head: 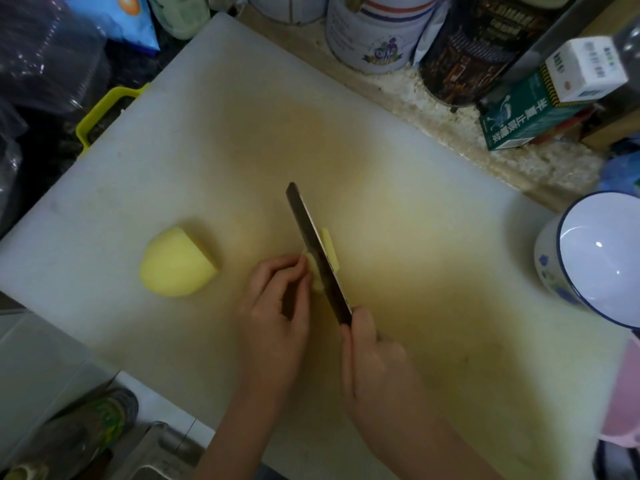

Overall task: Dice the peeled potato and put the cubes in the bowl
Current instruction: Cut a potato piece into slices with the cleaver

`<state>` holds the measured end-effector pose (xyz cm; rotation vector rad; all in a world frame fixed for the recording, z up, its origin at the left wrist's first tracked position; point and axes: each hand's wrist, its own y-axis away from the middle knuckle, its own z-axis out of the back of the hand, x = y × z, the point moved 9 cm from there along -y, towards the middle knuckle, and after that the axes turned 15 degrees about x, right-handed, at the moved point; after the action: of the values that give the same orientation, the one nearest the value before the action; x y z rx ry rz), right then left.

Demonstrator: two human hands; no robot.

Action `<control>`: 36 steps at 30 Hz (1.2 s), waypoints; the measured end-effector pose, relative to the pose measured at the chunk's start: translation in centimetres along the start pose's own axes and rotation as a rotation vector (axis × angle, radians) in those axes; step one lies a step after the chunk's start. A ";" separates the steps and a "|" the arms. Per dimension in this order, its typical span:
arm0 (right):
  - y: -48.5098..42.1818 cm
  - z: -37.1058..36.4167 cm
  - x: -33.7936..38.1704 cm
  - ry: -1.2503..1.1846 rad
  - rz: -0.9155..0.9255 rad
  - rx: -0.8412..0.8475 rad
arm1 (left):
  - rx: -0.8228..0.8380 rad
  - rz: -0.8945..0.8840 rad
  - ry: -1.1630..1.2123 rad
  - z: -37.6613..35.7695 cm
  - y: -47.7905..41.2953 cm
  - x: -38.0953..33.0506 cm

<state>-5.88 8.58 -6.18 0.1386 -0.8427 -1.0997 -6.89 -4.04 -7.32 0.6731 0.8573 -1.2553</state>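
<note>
A large peeled potato half [177, 262] lies cut face down on the white cutting board [242, 133], left of centre. In the middle, my left hand [277, 306] pins a smaller potato piece [317, 277] with its fingertips. My right hand [374, 362] grips the handle of a dark-bladed knife [317, 251], whose blade stands in that piece. A thin yellow slice [330, 249] leans on the blade's right side. The white enamel bowl [571, 261] with a blue rim and flower print sits at the board's right edge, with no potato in it.
Tins [374, 32], a dark jar [474, 53] and a green carton [530, 112] crowd the counter behind the board. A yellow handle [100, 112] and plastic bags lie at the far left. A pink object [623, 393] sits at the lower right, a sink edge [156, 452] at the lower left.
</note>
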 end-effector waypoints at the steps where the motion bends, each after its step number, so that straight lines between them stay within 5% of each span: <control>1: 0.0 0.4 0.0 0.003 -0.006 -0.015 | 0.000 -0.003 -0.007 0.0 0.0 0.0; 14: 0.1 4.7 0.0 -0.276 0.089 -0.095 | -0.006 0.009 0.008 -0.1 0.2 0.3; 36: 0.2 0.4 0.6 -0.049 -0.042 -0.007 | -0.004 0.006 0.038 0.0 0.2 0.5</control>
<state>-5.89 8.31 -5.46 0.1248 -0.8829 -1.1487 -6.64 -4.27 -7.74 0.6977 0.8890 -1.2385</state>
